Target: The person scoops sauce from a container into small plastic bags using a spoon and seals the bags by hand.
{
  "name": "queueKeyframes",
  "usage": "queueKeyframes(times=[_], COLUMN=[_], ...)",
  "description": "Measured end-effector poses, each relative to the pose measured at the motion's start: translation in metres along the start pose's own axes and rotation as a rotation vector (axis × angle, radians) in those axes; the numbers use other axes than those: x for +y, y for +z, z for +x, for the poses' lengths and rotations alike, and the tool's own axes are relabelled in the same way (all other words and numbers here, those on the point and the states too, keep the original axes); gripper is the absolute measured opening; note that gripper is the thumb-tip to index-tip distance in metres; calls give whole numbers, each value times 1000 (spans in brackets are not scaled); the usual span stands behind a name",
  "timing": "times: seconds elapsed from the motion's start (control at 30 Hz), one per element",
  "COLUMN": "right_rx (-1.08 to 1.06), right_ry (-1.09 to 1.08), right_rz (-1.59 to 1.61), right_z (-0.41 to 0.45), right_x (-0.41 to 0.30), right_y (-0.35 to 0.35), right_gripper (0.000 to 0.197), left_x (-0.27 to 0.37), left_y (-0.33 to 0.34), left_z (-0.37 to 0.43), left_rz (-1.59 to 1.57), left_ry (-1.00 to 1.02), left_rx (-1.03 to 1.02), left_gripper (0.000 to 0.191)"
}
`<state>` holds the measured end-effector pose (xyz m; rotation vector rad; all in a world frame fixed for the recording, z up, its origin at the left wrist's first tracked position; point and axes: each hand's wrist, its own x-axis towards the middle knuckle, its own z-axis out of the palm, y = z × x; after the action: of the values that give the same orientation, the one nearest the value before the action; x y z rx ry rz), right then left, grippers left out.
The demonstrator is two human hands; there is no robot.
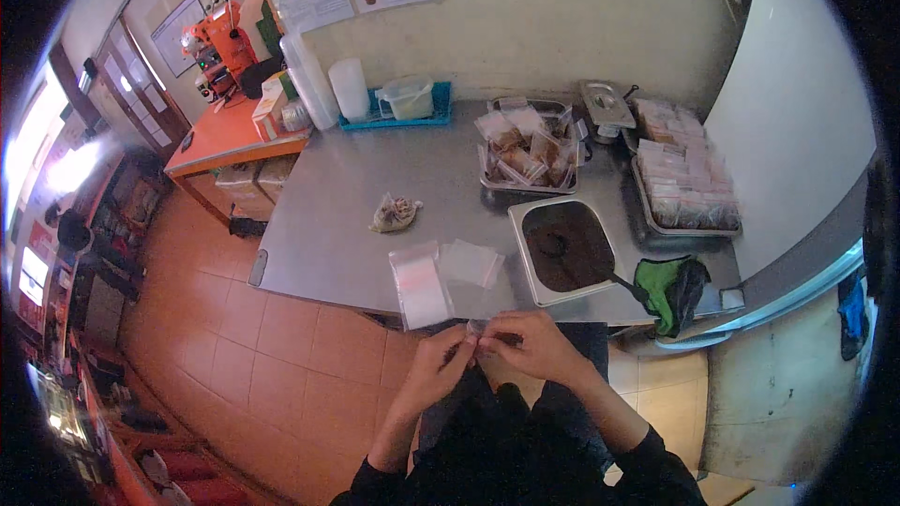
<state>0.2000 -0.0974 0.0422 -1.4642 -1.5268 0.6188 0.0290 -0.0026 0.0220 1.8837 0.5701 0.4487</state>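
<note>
At the near edge of the steel table, my left hand [444, 360] and my right hand [533, 346] meet with their fingertips pinched together. Between them is a small piece of clear plastic [476, 327], apparently a bag, mostly hidden by the fingers. Just beyond lie a stack of clear zip-lock bags [423, 288] and some loose clear bags [472, 263]. To the right of these, a steel food pan [524, 253] holds a dark brown substance [562, 239], with a dark-handled utensil [629, 286] resting in it.
A knotted plastic bag [395, 214] lies mid-table. Farther back, one tray [531, 190] holds filled bags, and another tray [692, 232] holds packed rows of them. A green and black cloth [661, 292] hangs over the front edge. Tubs stand on a blue tray [441, 105].
</note>
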Motion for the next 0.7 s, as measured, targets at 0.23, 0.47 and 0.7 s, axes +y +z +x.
queueKeyframes(times=[0.23,0.47,0.7], right_rx=[64,125,345], right_ry=[9,-25,-44], right_rz=[-95,-54,-287], right_z=[-4,-3,-12], right_x=[-1,4,9], right_y=[5,13,20], right_gripper=[14,16,16], left_x=[5,0,16], left_y=[9,5,17], left_z=[-1,1,-9], left_rz=[-17,21,510], left_ry=[94,-62,19], left_rx=[85,31,169], left_gripper=[20,23,18])
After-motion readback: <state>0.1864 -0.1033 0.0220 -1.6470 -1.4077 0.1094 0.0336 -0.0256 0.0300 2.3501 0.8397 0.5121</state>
